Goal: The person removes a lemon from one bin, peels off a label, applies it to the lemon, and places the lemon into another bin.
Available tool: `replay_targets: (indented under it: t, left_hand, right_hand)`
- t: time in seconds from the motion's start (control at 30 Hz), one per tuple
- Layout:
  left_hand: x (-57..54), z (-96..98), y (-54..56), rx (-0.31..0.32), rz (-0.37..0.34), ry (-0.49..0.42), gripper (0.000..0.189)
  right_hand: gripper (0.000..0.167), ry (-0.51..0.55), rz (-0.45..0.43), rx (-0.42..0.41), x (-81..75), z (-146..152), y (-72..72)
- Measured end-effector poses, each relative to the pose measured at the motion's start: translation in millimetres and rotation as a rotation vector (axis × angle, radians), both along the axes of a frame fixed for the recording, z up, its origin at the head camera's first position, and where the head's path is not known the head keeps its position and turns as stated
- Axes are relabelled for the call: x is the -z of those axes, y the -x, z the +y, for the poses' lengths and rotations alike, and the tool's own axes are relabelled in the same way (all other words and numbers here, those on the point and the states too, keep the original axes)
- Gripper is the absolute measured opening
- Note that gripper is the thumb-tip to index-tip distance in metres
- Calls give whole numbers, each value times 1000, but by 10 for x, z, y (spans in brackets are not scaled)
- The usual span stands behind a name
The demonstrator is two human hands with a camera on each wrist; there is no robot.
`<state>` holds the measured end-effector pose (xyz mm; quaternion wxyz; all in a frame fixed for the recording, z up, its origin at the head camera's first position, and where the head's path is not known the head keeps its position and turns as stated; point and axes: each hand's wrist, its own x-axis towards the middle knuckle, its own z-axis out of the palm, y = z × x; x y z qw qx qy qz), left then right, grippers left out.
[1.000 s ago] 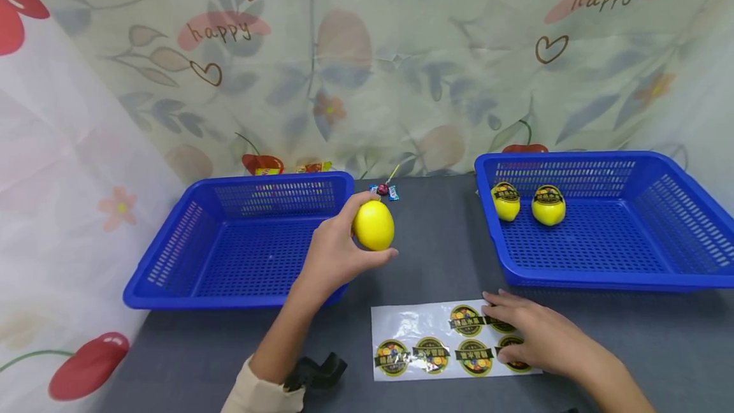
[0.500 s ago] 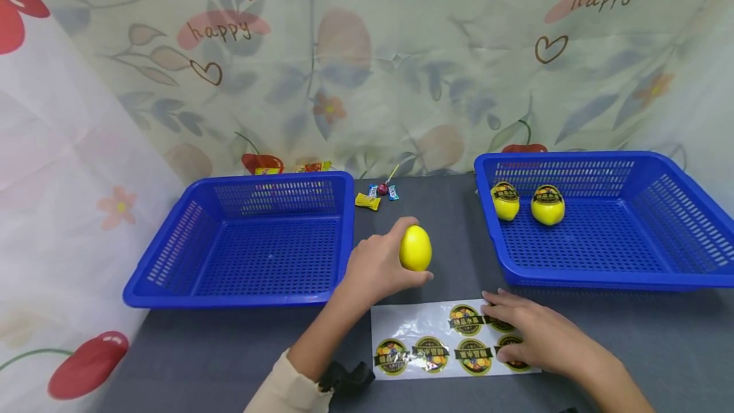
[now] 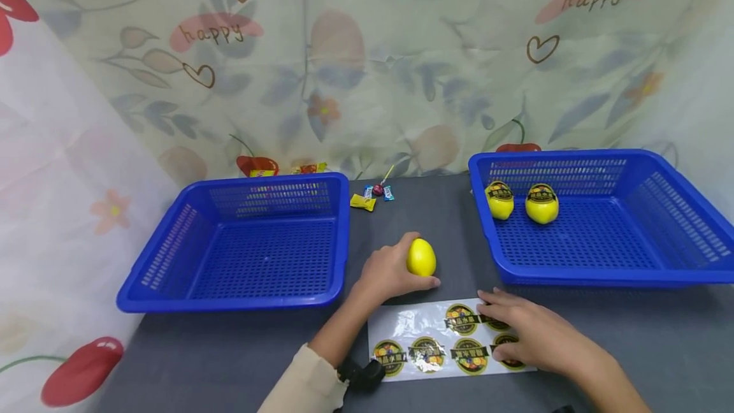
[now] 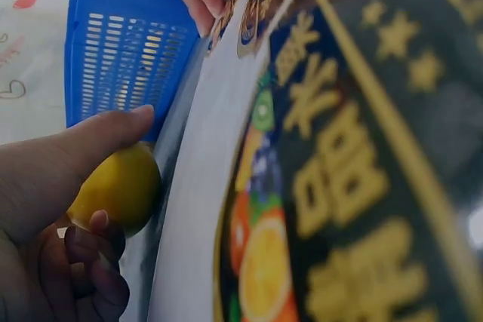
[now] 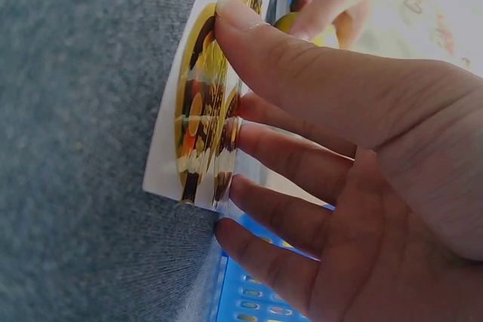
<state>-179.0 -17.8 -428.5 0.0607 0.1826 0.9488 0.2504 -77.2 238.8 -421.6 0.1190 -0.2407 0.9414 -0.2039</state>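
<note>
A plain yellow lemon (image 3: pixel 422 258) is gripped between the thumb and fingers of my left hand (image 3: pixel 391 274), low over the table just behind the sticker sheet (image 3: pixel 410 324). In the left wrist view the thumb lies across the top of the lemon (image 4: pixel 124 186) with the fingers curled beneath. My right hand (image 3: pixel 541 335) rests on the right end of the white sheet, which bears several round black-and-gold fruit stickers. In the right wrist view, the thumb and extended fingertips of the right hand (image 5: pixel 332 148) touch the sheet, and the palm holds nothing.
A blue basket (image 3: pixel 338 253) stands on the left. The blue basket (image 3: pixel 573 275) on the right holds two lemons (image 3: pixel 541 204) with black labels. Wrapped candies (image 3: pixel 363 202) and a lollipop (image 3: pixel 378 189) lie at the back, before a patterned curtain (image 3: pixel 401 81).
My left hand has carried the lemon right and down toward the table behind the sheet, uncovering a yellow candy. My right hand has stayed on the sheet.
</note>
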Motion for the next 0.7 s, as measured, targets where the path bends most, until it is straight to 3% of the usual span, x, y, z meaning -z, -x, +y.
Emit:
replay_targets:
  t: [0.5,0.7]
  left_hand:
    - [-16,-131,-31,25,53,57,98]
    - [-86,-140,-87,22,60,74,100]
  right_hand:
    - [65,-2,2,-13,7,5,12]
    - [65,5,-10,-15,8,5,17]
